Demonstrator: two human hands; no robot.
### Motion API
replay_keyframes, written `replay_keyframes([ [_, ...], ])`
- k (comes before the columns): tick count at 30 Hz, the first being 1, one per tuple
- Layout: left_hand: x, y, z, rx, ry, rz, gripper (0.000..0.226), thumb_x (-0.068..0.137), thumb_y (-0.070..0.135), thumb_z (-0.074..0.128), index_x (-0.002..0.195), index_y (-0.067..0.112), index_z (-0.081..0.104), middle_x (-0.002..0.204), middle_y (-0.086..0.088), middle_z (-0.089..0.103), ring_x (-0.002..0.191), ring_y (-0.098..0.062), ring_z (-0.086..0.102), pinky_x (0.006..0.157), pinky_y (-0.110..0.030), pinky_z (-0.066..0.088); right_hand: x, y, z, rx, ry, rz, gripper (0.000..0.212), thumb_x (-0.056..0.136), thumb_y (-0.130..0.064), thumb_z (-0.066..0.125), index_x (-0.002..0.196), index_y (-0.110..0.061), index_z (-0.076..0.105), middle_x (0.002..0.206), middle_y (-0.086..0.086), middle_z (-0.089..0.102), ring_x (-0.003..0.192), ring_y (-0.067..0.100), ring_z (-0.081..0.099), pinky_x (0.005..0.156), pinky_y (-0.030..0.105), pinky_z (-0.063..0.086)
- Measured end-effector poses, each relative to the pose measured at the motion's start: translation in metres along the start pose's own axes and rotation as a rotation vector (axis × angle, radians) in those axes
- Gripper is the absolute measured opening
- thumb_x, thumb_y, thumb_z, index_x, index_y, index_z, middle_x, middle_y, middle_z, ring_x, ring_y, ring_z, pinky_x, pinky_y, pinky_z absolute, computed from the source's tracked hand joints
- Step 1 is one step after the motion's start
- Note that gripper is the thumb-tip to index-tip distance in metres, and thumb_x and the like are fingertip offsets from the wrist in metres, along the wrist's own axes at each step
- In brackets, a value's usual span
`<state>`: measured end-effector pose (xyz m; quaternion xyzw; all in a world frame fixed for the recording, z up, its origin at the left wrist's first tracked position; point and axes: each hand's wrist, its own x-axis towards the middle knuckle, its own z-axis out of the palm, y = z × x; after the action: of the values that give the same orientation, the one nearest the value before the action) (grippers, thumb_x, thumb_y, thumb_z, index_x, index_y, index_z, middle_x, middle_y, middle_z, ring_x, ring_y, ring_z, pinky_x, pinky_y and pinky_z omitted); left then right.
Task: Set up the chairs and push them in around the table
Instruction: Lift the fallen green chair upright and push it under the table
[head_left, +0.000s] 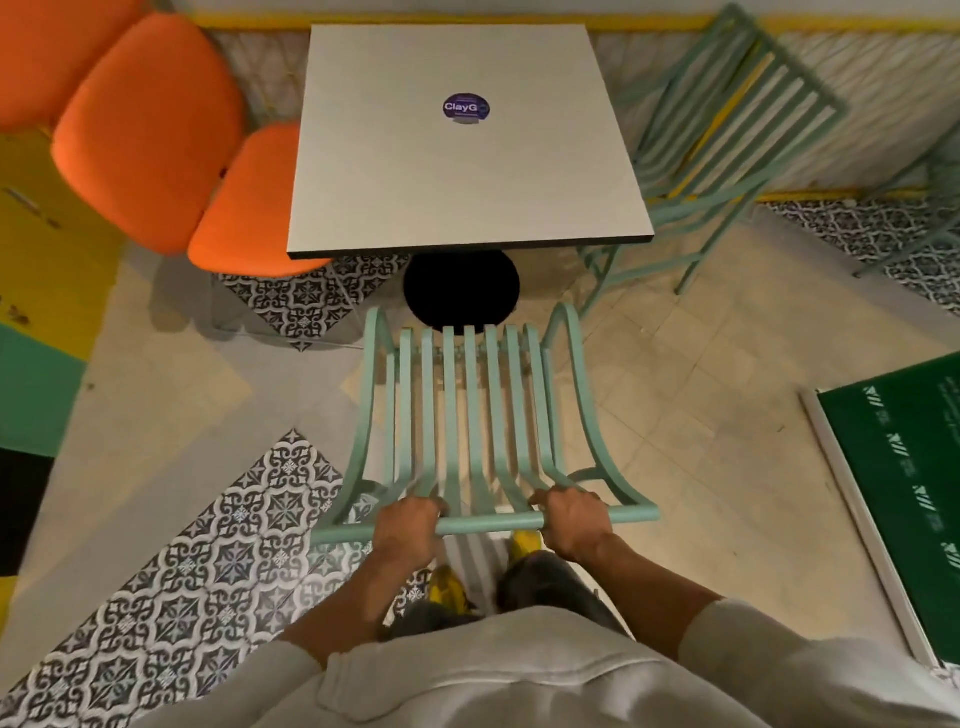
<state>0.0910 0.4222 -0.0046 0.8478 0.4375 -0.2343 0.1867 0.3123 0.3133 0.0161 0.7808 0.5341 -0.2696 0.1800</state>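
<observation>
Your left hand (407, 525) and right hand (571, 519) both wrapped tight round top bar of mint slatted chair (470, 410). Chair seat stretches away from your grip, front edge near black table base (461, 286). White square table (462, 140) just past it. Second mint chair (727, 130) beyond right hand, tilted. Orange chair (249, 208) beyond left hand, tucked at table side.

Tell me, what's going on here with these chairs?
A person is holding a mint-green slatted chair by its top rail, left hand and right hand both gripping it. The chair faces the square table but isn't pushed under yet. Another green chair sits at the table's right side, and an orange chair at its left.
</observation>
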Motion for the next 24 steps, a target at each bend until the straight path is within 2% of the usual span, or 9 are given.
replay_keyframes([
  [8, 0.073, -0.010, -0.055, 0.011, -0.004, -0.020, 0.034, 0.095, 0.025, 0.068, 0.127, 0.039, 0.070, 0.110, 0.005, 0.077, 0.101, -0.018, 0.075, 0.089, -0.035, 0.061, 0.076, 0.014, -0.049, -0.014, 0.017, -0.087, 0.038, 0.097, -0.032, 0.064, 0.135, -0.032, 0.067, 0.124, 0.001, 0.073, 0.113, 0.026, 0.071, 0.099, 0.038, 0.056],
  [9, 0.082, -0.011, -0.062, 0.014, 0.002, -0.031, 0.035, 0.096, 0.026, 0.067, 0.129, 0.039, 0.069, 0.114, 0.005, 0.077, 0.104, -0.019, 0.074, 0.092, -0.037, 0.060, 0.086, 0.016, -0.055, -0.030, 0.100, -0.106, 0.036, 0.094, -0.034, 0.071, 0.129, -0.031, 0.072, 0.117, 0.001, 0.075, 0.105, 0.025, 0.074, 0.093, 0.036, 0.059],
  [11, 0.099, -0.013, -0.074, 0.065, -0.013, -0.024, 0.038, 0.098, 0.029, 0.064, 0.134, 0.039, 0.066, 0.123, 0.004, 0.075, 0.111, -0.021, 0.073, 0.096, -0.038, 0.059, 0.099, 0.021, -0.068, -0.056, 0.179, -0.147, 0.035, 0.073, -0.045, 0.091, 0.104, -0.030, 0.083, 0.089, 0.002, 0.078, 0.077, 0.021, 0.076, 0.070, 0.032, 0.062],
  [12, 0.107, -0.012, -0.080, 0.061, 0.004, -0.025, 0.039, 0.098, 0.030, 0.063, 0.135, 0.039, 0.065, 0.125, 0.004, 0.074, 0.112, -0.021, 0.072, 0.097, -0.038, 0.059, 0.106, 0.025, -0.074, -0.080, 0.181, -0.152, 0.037, 0.073, -0.049, 0.091, 0.104, -0.031, 0.083, 0.089, 0.003, 0.078, 0.077, 0.020, 0.076, 0.070, 0.032, 0.062],
  [14, 0.121, -0.012, -0.086, 0.048, 0.037, -0.040, 0.040, 0.098, 0.029, 0.063, 0.136, 0.040, 0.066, 0.125, 0.004, 0.075, 0.112, -0.021, 0.073, 0.097, -0.037, 0.059, 0.122, 0.030, -0.083, -0.065, 0.140, -0.177, 0.038, 0.096, -0.045, 0.070, 0.131, -0.029, 0.072, 0.119, 0.003, 0.075, 0.107, 0.025, 0.073, 0.094, 0.037, 0.056],
  [16, 0.134, -0.011, -0.096, 0.054, 0.040, -0.041, 0.041, 0.098, 0.027, 0.063, 0.136, 0.040, 0.066, 0.125, 0.004, 0.076, 0.113, -0.021, 0.072, 0.096, -0.035, 0.058, 0.138, 0.036, -0.096, -0.009, 0.069, -0.172, 0.041, 0.101, -0.037, 0.063, 0.142, -0.030, 0.064, 0.133, 0.002, 0.071, 0.121, 0.027, 0.068, 0.104, 0.038, 0.052],
  [24, 0.175, -0.020, -0.117, 0.003, 0.057, -0.063, 0.044, 0.096, 0.033, 0.071, 0.139, 0.040, 0.066, 0.125, 0.005, 0.075, 0.113, -0.018, 0.071, 0.096, -0.032, 0.057, 0.179, 0.036, -0.124, 0.048, 0.007, -0.131, 0.049, 0.098, -0.036, 0.067, 0.147, -0.035, 0.059, 0.136, -0.003, 0.069, 0.123, 0.024, 0.066, 0.104, 0.039, 0.054],
])
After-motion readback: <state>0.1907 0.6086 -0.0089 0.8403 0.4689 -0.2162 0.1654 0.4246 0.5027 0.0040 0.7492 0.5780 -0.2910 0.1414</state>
